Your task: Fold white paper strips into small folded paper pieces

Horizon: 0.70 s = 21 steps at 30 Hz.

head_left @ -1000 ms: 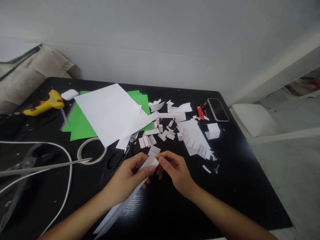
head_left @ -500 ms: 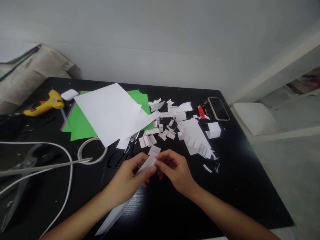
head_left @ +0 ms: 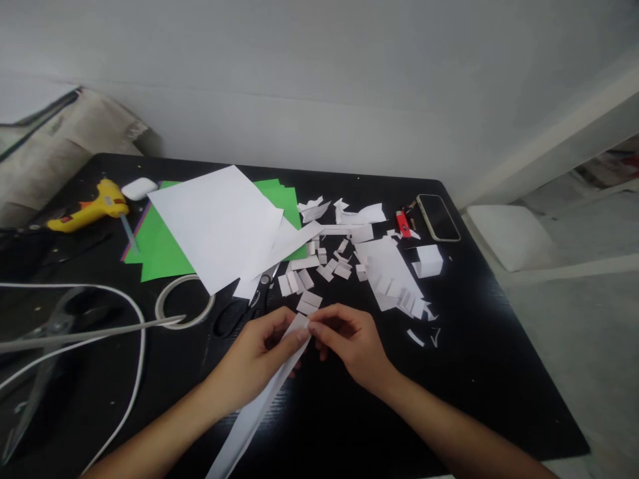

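Observation:
A long white paper strip [head_left: 259, 406] runs from the bottom edge of the picture up to my two hands over the black table [head_left: 479, 372]. My left hand [head_left: 259, 359] pinches the strip near its upper end, thumb on top. My right hand [head_left: 349, 342] pinches the very tip of the same strip, fingers curled. Just beyond my hands lie several small cut white paper pieces [head_left: 304, 279] and black-handled scissors [head_left: 244, 309].
White sheets [head_left: 214, 223] lie on green paper [head_left: 160, 246] at the back. A yellow glue gun [head_left: 90, 206], a tape ring [head_left: 182, 299], pliers [head_left: 44, 332] and a white cable [head_left: 134, 352] are at the left. A phone [head_left: 438, 217], a red lighter [head_left: 402, 223] and a folded paper box [head_left: 426, 261] sit right.
The strip has swung from lying low to the left to hanging straighter down toward me. My fingers have shifted on its upper end; my hands stay in the same place.

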Available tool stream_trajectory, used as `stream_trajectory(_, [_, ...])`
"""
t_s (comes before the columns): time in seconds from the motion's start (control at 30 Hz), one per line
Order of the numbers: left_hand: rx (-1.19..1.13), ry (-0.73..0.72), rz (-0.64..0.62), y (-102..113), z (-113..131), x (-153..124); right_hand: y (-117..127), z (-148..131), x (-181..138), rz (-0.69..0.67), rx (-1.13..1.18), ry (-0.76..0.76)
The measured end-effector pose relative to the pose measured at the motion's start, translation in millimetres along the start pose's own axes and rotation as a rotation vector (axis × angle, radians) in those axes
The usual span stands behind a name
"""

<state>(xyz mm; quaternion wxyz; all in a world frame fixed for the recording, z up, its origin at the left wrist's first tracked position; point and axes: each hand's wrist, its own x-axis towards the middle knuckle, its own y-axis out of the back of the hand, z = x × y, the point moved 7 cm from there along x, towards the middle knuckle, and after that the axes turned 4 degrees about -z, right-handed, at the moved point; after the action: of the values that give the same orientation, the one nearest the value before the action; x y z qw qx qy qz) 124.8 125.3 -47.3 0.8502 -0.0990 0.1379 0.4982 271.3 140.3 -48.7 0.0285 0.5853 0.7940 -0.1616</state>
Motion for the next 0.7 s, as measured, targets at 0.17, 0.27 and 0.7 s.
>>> stream_trajectory(0.17, [-0.064, 0.024, -0.01, -3.0, 3.1, -0.4, -1.0, -0.1, 0.2, 0.002, -0.02, -0.005])
stream_trajectory(0.27, [-0.082, 0.045, -0.006, -3.3, 2.2, -0.1, -1.7, 0.5, 0.3, -0.007, -0.021, -0.007])
stream_trajectory(0.7, [-0.178, 0.113, 0.001, -5.2, -2.7, -0.7, -3.4, 0.8, -0.3, -0.025, -0.024, 0.023])
